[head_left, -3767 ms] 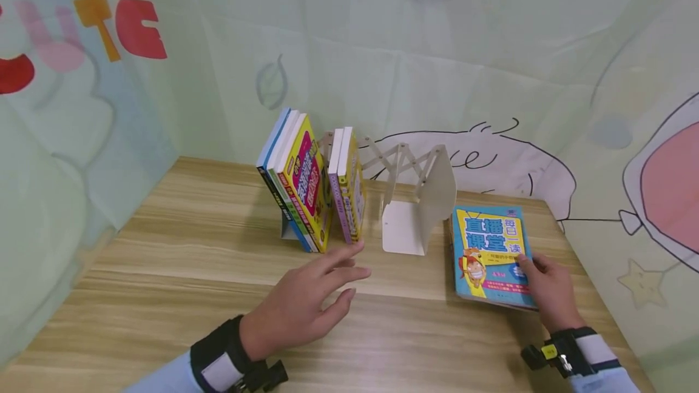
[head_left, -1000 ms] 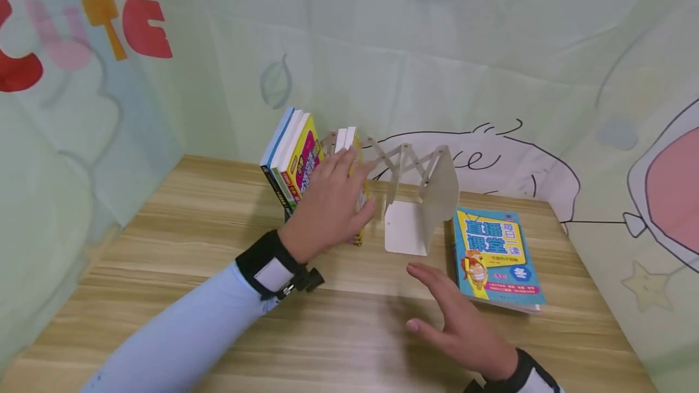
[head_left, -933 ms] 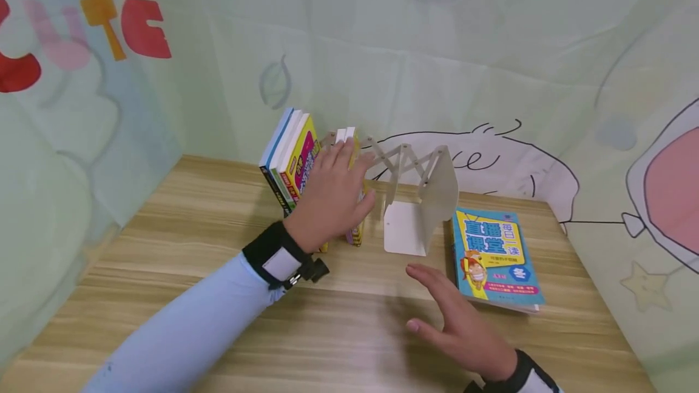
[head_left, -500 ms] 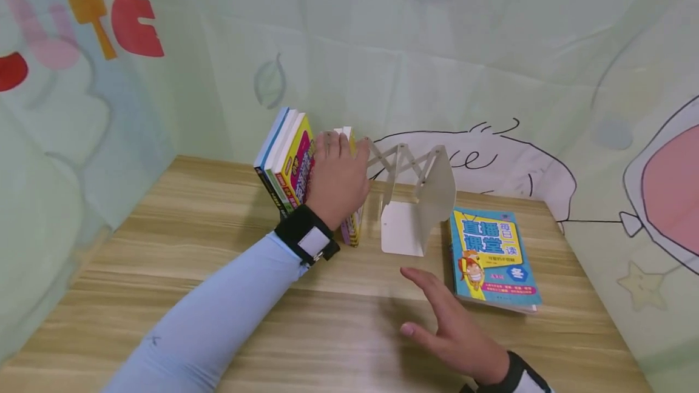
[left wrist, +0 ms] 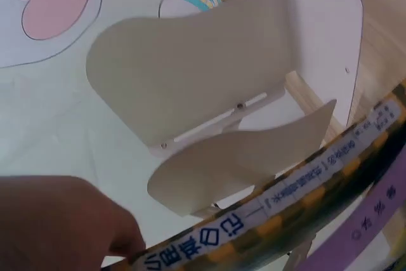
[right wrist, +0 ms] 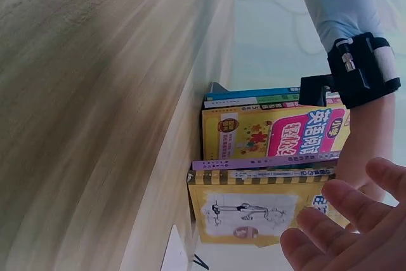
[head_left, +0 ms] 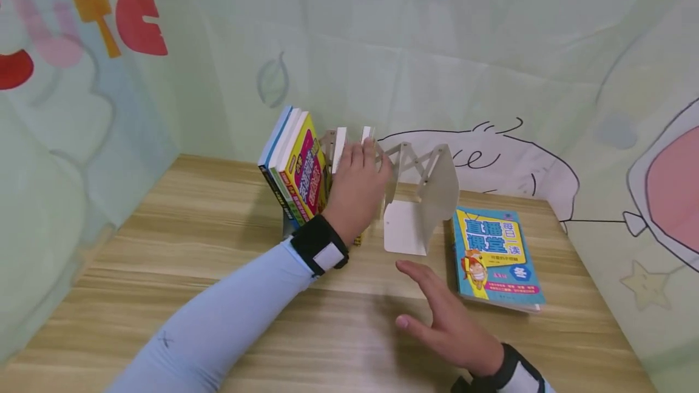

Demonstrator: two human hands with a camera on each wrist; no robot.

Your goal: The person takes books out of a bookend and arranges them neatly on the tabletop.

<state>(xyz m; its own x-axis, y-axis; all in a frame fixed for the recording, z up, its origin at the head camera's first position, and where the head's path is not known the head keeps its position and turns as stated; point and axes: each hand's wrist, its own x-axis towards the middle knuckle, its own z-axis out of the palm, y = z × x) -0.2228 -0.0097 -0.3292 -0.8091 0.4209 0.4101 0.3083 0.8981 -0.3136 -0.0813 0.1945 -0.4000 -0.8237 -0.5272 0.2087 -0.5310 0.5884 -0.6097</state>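
My left hand grips the top of a thin book with a yellow-and-black striped spine, thumb on the right side and fingers over the top edge. That book's top leans right, apart from the purple-spined book beside it. In the head view the hand and wrist cover most of both. To their left, several thicker books lean left in the expandable white bookend rack. My right hand is held over the table, fingers spread and holding nothing; the right wrist view shows its fingers.
A short stack of books with a blue-and-yellow cover lies flat right of the rack. The rack's right section has a tall end plate. Wooden table extends in front; a printed cloth wall stands close behind.
My right hand has left the blue book stack and moved left. My left hand has risen from the table to the thin books and drawn the striped one's top rightward, opening a gap.
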